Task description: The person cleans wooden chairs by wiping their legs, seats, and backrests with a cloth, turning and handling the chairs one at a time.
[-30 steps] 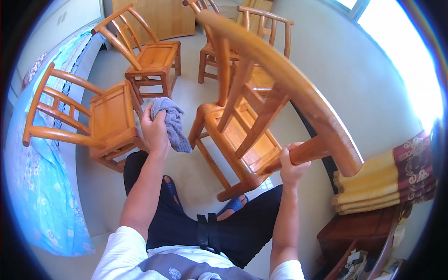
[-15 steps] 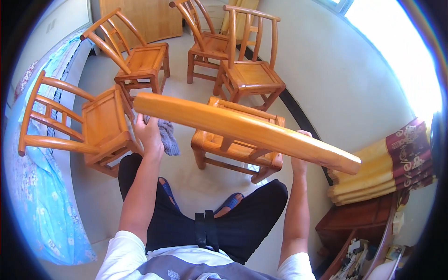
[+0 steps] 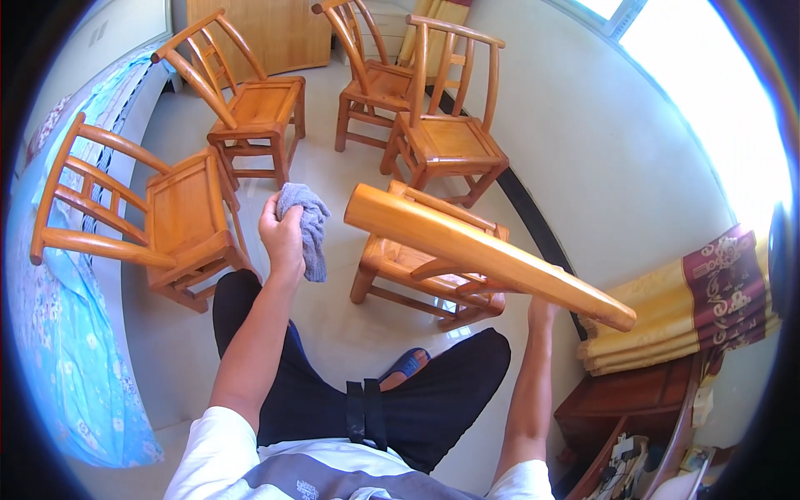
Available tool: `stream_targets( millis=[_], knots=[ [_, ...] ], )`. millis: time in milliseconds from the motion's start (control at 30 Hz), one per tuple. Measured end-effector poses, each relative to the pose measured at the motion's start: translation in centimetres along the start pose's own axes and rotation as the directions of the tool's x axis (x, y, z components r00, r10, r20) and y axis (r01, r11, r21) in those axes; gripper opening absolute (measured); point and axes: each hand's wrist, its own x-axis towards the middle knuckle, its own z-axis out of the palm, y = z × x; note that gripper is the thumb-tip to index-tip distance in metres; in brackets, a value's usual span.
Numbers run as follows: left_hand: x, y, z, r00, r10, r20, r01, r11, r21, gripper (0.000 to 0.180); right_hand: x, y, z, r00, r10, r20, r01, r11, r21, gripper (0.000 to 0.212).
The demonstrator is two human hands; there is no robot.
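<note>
One bunched grey cloth (image 3: 306,232) is gripped in the left hand (image 3: 282,240), just left of the nearest wooden chair (image 3: 458,249). The right hand (image 3: 543,308) is mostly hidden behind that chair's top rail (image 3: 492,261); whether it grips cannot be told. Farther left, another chair (image 3: 187,212) stands beside a blue flowered cover (image 3: 92,358), and three more chairs (image 3: 258,108) stand beyond.

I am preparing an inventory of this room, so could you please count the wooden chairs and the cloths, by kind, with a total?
Wooden chairs: 5 (front chair, left chair, upper-left chair, top-centre chair, right rear chair)
Cloths: 1 (grey cloth in the left hand)
Total: 6
</note>
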Motion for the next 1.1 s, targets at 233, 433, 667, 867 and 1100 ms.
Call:
stream_targets(
  millis=[233,433,667,867,1100],
  knots=[
    [-0.5,-0.7,0.4,0.999,-0.007,0.034,0.008,0.999,-0.035,0.028,-0.8,0.6,-0.4,0.998,-0.025,0.056,0.019,0.994,0.106,0.017],
    [0.2,-0.4,-0.6,1.0,-0.031,-0.002,0.03,0.996,-0.078,0.029,-5.2,-6.3,3.6,0.673,0.719,0.174,-0.134,0.35,-0.927,0.056],
    [0.4,1.3,-1.1,0.993,-0.109,-0.046,0.102,0.984,-0.143,0.03,-9.2,-0.9,15.3,0.871,0.356,0.34,-0.253,0.916,-0.312,0.048],
    [0.4,1.6,-1.6,0.99,-0.14,-0.013,0.135,0.973,-0.186,0.03,-7.5,3.0,19.6,0.832,0.546,-0.102,-0.548,0.836,0.002,0.017],
    [0.3,1.8,-2.7,0.976,-0.191,0.101,0.206,0.965,-0.163,0.028,-5.9,-2.2,19.7,0.772,0.611,-0.174,-0.499,0.752,0.43,0.014]
  ],
)
